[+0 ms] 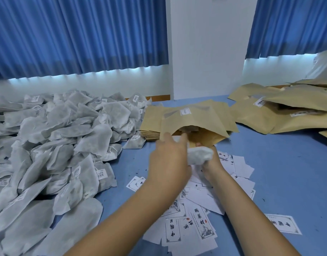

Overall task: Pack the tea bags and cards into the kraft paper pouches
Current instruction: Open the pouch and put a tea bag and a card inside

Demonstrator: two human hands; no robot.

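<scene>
An open kraft paper pouch (194,120) lies on top of a stack of flat pouches, its mouth facing me with something brown showing inside. My left hand (169,159) and my right hand (211,163) meet just in front of the mouth. Between them is a white tea bag (200,156), bunched up, with its far end at the pouch opening. My right hand grips it from below; my left hand's fingers press on it from the left and above. Printed white cards (192,224) lie scattered on the blue table under my forearms.
A big heap of white tea bags (53,145) covers the left side of the table. More kraft pouches (281,111) are piled at the back right. A single card (282,224) lies at the right near the front. White wall and blue curtains stand behind.
</scene>
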